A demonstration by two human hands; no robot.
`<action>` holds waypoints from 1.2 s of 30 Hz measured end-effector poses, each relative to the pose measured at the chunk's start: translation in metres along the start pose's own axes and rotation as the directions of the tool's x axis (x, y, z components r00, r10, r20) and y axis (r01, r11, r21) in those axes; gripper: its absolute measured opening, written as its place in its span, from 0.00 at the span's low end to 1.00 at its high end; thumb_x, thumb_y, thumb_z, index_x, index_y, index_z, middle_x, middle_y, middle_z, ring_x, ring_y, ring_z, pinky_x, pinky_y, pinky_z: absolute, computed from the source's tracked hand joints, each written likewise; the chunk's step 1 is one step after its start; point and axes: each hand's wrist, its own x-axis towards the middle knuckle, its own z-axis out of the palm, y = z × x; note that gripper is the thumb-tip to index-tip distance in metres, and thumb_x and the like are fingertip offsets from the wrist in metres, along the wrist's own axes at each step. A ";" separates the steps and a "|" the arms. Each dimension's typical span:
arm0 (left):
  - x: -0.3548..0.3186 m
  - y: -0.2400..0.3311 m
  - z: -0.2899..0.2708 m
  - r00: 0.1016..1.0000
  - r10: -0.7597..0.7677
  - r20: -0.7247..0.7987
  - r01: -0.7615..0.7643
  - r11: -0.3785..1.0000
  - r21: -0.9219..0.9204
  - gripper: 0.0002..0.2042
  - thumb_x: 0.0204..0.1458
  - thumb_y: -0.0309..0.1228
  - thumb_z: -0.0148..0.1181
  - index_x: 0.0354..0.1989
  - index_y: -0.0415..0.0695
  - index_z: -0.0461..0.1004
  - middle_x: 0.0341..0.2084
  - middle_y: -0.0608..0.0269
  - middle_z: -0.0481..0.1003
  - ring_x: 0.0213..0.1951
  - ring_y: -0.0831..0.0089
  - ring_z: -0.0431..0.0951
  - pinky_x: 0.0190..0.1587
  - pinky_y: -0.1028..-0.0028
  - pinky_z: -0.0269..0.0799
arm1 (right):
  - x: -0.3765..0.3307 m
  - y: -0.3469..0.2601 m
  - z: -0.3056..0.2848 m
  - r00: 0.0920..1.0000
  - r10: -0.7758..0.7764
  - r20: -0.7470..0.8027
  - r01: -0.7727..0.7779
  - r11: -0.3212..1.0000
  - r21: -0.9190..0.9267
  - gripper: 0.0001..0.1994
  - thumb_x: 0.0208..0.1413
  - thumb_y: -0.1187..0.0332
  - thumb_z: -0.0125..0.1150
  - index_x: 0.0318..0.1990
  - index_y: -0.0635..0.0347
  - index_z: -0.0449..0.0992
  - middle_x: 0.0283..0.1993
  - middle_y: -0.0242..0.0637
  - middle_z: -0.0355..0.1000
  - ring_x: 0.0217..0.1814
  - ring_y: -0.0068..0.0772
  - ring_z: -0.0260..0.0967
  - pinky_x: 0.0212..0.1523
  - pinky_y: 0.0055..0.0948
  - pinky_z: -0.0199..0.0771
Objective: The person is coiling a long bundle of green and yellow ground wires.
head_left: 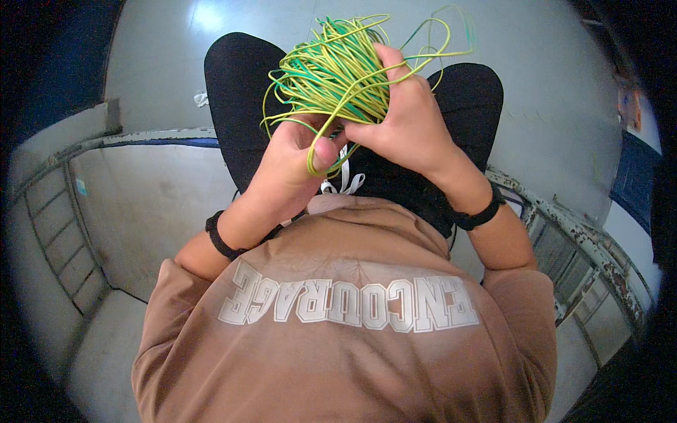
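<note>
1. A tangled bundle of green-and-yellow wire [337,70] sits up at the far centre, held above the person's lap, with loose loops arcing off to the far right.
2. The right hand [405,120] is clamped over the right side of the bundle, fingers dug in among the strands.
3. The left hand [300,158] is closed below the bundle, thumb pinching one yellow loop that curls around it.
4. Each wrist carries a black band; the left one [220,240] is near, and the right one [481,213] matches it.
5. Black trousers [240,106] lie under the bundle, and a brown shirt [345,352] fills the near view.
6. Beyond is a pale glossy floor [564,92].
7. A worn metal frame [585,233] with flaking paint runs on the right, and grey railing [60,204] stands left.
</note>
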 end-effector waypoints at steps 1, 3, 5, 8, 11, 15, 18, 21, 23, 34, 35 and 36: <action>0.001 -0.001 -0.001 1.000 -0.016 0.014 0.015 1.000 0.021 0.51 0.31 0.59 0.72 0.62 0.38 0.59 0.59 0.58 0.67 0.61 0.67 0.67 0.63 0.65 0.63 | 0.001 0.000 -0.003 1.000 0.001 -0.001 -0.001 1.000 0.000 0.40 0.36 0.70 0.74 0.60 0.67 0.60 0.46 0.47 0.75 0.49 0.40 0.76 0.51 0.32 0.74; 0.003 -0.005 -0.003 1.000 0.000 0.024 -0.001 0.999 0.038 0.52 0.31 0.59 0.73 0.61 0.37 0.59 0.57 0.58 0.68 0.58 0.67 0.69 0.61 0.65 0.66 | 0.003 0.002 -0.006 0.993 -0.016 0.114 0.003 0.994 0.108 0.43 0.38 0.66 0.74 0.62 0.69 0.58 0.52 0.48 0.72 0.56 0.39 0.72 0.57 0.32 0.69; 0.006 -0.006 -0.004 0.997 -0.046 0.057 0.042 0.997 0.064 0.53 0.31 0.61 0.72 0.60 0.35 0.59 0.55 0.56 0.70 0.55 0.68 0.72 0.58 0.66 0.68 | 0.002 0.003 -0.008 0.988 -0.070 0.137 0.044 0.982 0.185 0.47 0.39 0.63 0.75 0.65 0.70 0.54 0.56 0.49 0.69 0.59 0.39 0.68 0.61 0.32 0.65; 0.007 -0.001 -0.004 0.990 -0.129 0.060 0.123 0.988 0.091 0.56 0.31 0.57 0.76 0.63 0.32 0.55 0.57 0.57 0.67 0.59 0.69 0.67 0.62 0.70 0.61 | 0.003 -0.003 0.000 0.981 0.048 0.190 -0.044 0.999 -0.026 0.51 0.35 0.61 0.78 0.65 0.69 0.52 0.55 0.52 0.69 0.58 0.45 0.69 0.60 0.33 0.67; 0.006 -0.004 -0.002 0.996 -0.069 0.054 0.062 0.989 0.131 0.57 0.27 0.57 0.77 0.63 0.32 0.56 0.58 0.57 0.66 0.59 0.70 0.67 0.62 0.71 0.60 | 0.005 -0.004 0.006 0.995 0.017 0.102 -0.013 0.999 -0.039 0.48 0.34 0.63 0.78 0.63 0.68 0.55 0.52 0.52 0.71 0.55 0.48 0.72 0.56 0.35 0.70; 0.005 -0.001 -0.004 0.995 -0.046 0.094 0.018 0.960 0.278 0.56 0.29 0.66 0.68 0.61 0.33 0.59 0.55 0.56 0.69 0.58 0.69 0.69 0.62 0.70 0.62 | 0.005 0.004 0.006 1.000 0.012 0.023 -0.010 0.997 -0.078 0.42 0.34 0.67 0.75 0.59 0.67 0.59 0.47 0.51 0.75 0.50 0.46 0.75 0.52 0.34 0.73; 0.005 -0.004 -0.011 0.998 0.006 0.061 -0.007 1.000 0.007 0.47 0.41 0.59 0.67 0.60 0.30 0.61 0.56 0.55 0.69 0.60 0.68 0.67 0.64 0.70 0.58 | 0.006 0.000 0.002 1.000 0.021 -0.019 -0.023 0.997 -0.072 0.39 0.34 0.68 0.73 0.58 0.67 0.62 0.44 0.51 0.76 0.47 0.47 0.76 0.49 0.35 0.75; 0.006 0.002 -0.023 0.991 -0.041 0.127 0.053 0.995 -0.087 0.42 0.51 0.58 0.58 0.60 0.29 0.60 0.58 0.50 0.68 0.61 0.62 0.67 0.65 0.65 0.59 | 0.005 0.000 -0.005 0.997 0.003 -0.081 -0.009 0.998 -0.069 0.38 0.34 0.68 0.73 0.58 0.67 0.63 0.42 0.50 0.77 0.45 0.47 0.78 0.47 0.35 0.76; 0.008 0.003 -0.030 0.991 -0.058 0.121 0.075 0.987 -0.139 0.36 0.57 0.57 0.47 0.54 0.30 0.69 0.58 0.46 0.68 0.61 0.58 0.67 0.65 0.61 0.58 | 0.005 0.002 -0.011 0.993 -0.037 -0.110 0.021 0.990 -0.137 0.37 0.34 0.69 0.72 0.57 0.67 0.64 0.43 0.50 0.77 0.45 0.45 0.78 0.47 0.34 0.76; 0.033 0.060 -0.069 0.987 -0.139 0.079 0.157 0.935 -0.317 0.16 0.65 0.39 0.42 0.23 0.52 0.59 0.15 0.77 0.52 0.20 0.80 0.55 0.38 0.74 0.61 | -0.011 -0.007 -0.095 0.970 0.004 0.243 -0.002 1.000 -0.008 0.39 0.30 0.71 0.68 0.58 0.69 0.65 0.47 0.40 0.74 0.49 0.27 0.71 0.54 0.26 0.69; 0.039 0.066 -0.079 0.993 -0.089 0.071 0.108 0.939 -0.327 0.15 0.65 0.38 0.44 0.23 0.51 0.59 0.16 0.77 0.52 0.21 0.79 0.55 0.36 0.74 0.59 | -0.012 -0.007 -0.104 0.924 -0.040 0.381 0.037 0.999 0.015 0.40 0.29 0.70 0.68 0.59 0.69 0.65 0.48 0.41 0.74 0.50 0.28 0.71 0.55 0.26 0.68; 0.046 0.069 -0.079 0.999 -0.027 0.030 0.036 0.933 -0.359 0.13 0.64 0.34 0.46 0.24 0.50 0.59 0.17 0.75 0.54 0.21 0.80 0.53 0.33 0.74 0.55 | -0.016 -0.004 -0.115 0.896 -0.087 0.436 0.091 0.996 0.013 0.44 0.24 0.64 0.68 0.59 0.69 0.65 0.49 0.42 0.73 0.51 0.29 0.71 0.56 0.25 0.66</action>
